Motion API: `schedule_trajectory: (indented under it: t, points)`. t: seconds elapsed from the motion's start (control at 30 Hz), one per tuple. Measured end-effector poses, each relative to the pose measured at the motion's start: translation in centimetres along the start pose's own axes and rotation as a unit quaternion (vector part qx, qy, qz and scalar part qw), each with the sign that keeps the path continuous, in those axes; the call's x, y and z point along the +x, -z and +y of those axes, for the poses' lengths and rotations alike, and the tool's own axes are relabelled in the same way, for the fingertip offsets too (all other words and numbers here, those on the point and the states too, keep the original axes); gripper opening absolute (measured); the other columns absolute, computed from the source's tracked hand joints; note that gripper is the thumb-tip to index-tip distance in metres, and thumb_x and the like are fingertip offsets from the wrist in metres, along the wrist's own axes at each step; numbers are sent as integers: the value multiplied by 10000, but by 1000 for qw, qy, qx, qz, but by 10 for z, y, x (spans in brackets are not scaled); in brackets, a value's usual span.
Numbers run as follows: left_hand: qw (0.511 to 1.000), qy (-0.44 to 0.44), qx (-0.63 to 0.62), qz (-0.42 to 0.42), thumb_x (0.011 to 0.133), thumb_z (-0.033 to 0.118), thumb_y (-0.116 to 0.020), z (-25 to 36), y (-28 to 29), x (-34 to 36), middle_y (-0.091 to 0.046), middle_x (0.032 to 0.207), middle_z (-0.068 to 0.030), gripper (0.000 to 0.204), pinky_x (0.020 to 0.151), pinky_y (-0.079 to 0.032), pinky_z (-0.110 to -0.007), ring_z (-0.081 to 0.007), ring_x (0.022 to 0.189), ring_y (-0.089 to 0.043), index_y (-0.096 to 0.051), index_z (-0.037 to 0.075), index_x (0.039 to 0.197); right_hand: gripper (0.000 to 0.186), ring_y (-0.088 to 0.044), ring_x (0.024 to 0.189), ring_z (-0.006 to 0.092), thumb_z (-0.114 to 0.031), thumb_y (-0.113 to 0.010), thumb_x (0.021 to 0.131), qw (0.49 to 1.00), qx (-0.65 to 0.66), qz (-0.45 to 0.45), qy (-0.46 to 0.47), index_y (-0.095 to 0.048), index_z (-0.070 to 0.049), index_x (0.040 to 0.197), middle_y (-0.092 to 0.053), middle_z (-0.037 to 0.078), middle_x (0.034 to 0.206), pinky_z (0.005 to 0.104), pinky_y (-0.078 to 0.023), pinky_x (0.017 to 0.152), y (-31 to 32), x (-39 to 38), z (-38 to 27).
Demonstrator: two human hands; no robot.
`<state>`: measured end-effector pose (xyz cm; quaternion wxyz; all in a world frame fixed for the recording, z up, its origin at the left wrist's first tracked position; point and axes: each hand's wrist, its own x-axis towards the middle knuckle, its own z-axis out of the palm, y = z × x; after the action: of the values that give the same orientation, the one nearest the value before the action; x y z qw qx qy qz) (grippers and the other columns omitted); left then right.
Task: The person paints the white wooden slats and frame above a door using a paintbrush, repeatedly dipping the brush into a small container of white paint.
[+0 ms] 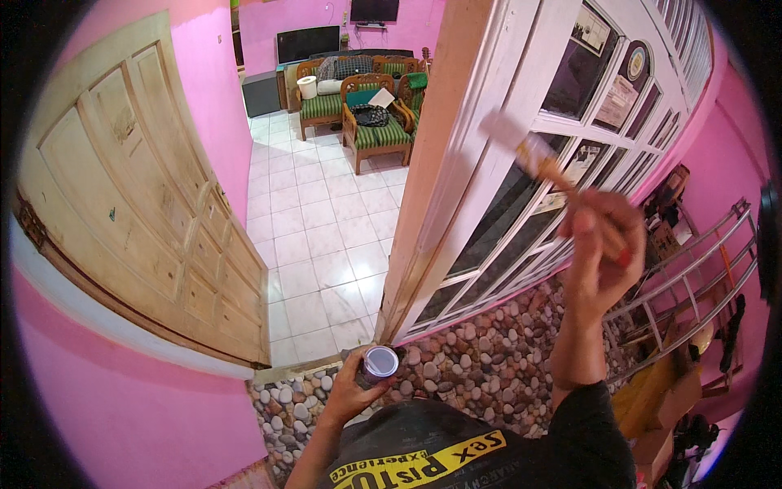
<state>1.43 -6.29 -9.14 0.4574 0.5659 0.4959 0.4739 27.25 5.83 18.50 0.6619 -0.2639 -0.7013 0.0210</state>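
Note:
My right hand (601,244) is raised on the right, closed round the wooden handle of a paintbrush (544,163). The brush's pale bristles are blurred and lie against or just in front of the door frame (472,175), which is white on this face; whether they touch it I cannot tell. Low in the middle, my left hand (356,389) grips a small open paint can (380,362) with white paint showing inside its rim.
A bare wooden door (138,179) stands open at the left. Beyond the doorway are white floor tiles (314,244) and green-striped chairs (376,134). White-framed windows (586,106) fill the right. A metal ladder (692,285) and a cardboard box (676,403) stand at the far right, beside pebble-patterned flooring (489,359).

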Motion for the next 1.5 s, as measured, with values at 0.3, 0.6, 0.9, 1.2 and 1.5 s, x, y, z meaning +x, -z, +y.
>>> schedule_trajectory:
  t: [0.3,0.6,0.9,1.2,1.5]
  points:
    - [1000,3,-2,0,788,218,-891,-2,-4,1,-649,1283,-106,687,1054,-462,-364,-224,1203,-617,-550,59,1363,164,-698,707,219,-88,-749,898,953,-93,-229,-173,-695,-14,1034,-694,135,884,315,-549,629,-6,-104,23]
    - [999,5,9,-48,811,132,-865,4,-12,8,-614,1292,-81,676,1087,-431,-346,-185,1226,-573,-514,35,1380,156,-706,712,306,-108,-749,906,965,-103,-169,-175,-662,-3,982,-673,183,873,364,-554,628,-22,-80,51]
    - [1000,11,11,-27,819,222,-875,2,-16,5,-630,1287,-119,676,1075,-443,-357,-228,1236,-596,-533,34,1371,162,-661,642,220,-86,-780,866,990,-132,-44,-35,-693,-2,974,-667,114,801,311,-508,576,-3,-57,21]
    - [999,3,14,-50,817,216,-868,-14,-16,7,-621,1304,-127,715,1091,-435,-371,-236,1253,-587,-508,18,1401,129,-644,598,216,-93,-785,861,992,-85,-48,-83,-677,-31,893,-610,109,731,308,-501,553,-14,-32,34]
    - [995,32,23,-87,818,204,-850,4,-27,17,-615,1317,-146,721,1092,-438,-359,-244,1260,-580,-491,19,1415,93,-640,648,196,-77,-761,882,981,-35,155,109,-696,-22,919,-657,99,797,286,-494,594,-3,97,8]
